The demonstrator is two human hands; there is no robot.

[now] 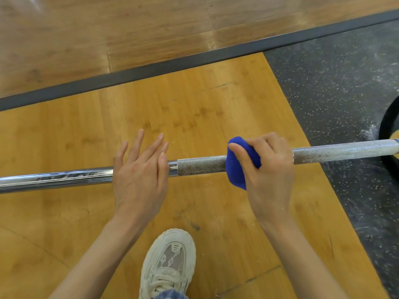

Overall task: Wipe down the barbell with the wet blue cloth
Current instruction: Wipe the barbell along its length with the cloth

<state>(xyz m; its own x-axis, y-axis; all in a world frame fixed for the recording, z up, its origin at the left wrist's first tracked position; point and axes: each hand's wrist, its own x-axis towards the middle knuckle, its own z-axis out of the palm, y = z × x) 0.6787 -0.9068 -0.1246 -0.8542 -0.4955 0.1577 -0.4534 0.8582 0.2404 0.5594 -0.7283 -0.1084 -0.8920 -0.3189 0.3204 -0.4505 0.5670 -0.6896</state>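
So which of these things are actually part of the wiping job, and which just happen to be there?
Part of the job:
barbell
blue cloth, gripped by the right hand
left hand, open over the bar

Just there:
shoe
black weight plate
wooden floor

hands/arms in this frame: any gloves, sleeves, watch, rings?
None visible. The left hand and right hand are both bare, with no gloves, rings or watch. Both forearms are bare down to the frame edge, so no sleeves show. Nails are short and unpainted.
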